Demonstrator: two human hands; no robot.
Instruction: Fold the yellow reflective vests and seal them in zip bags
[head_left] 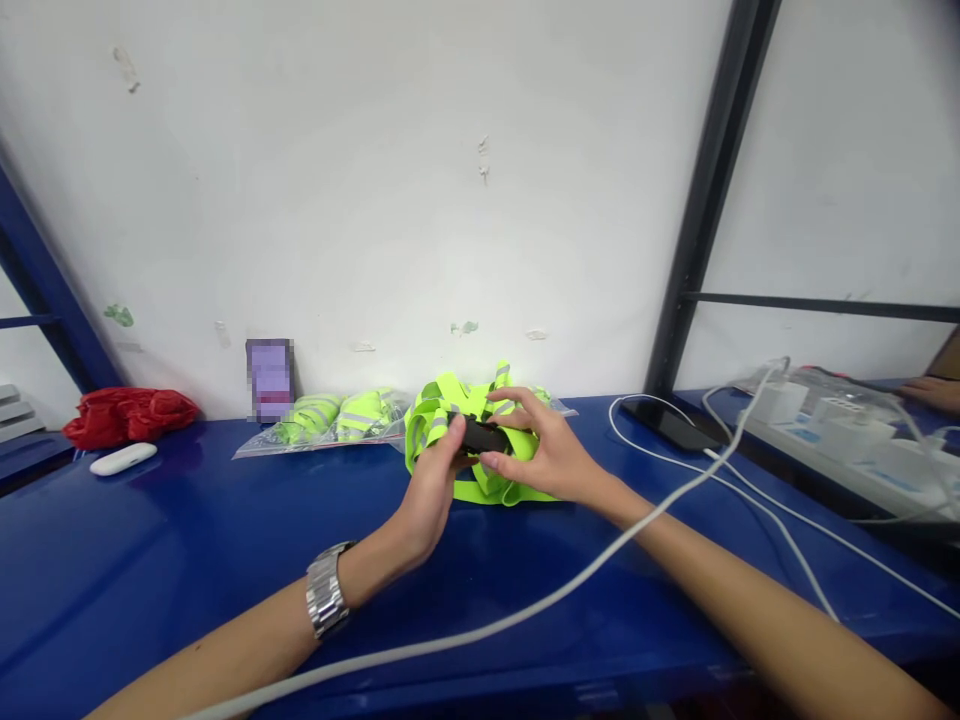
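Bright yellow-green reflective straps with grey bands are bunched on the blue table in front of me. Among them is a black plastic piece that looks like a buckle. My left hand grips it from the left, thumb on top and its other fingers mostly hidden. From the right, my right hand has its fingers curled around the other end, with the thumb below. A loose strap end lies on the table under my right hand.
Clear bags with folded yellow-green straps lie by the wall, near an upright phone. Left are a red plastic bag and a white case. A white cable crosses before me. Right are a black phone and plugged-in chargers.
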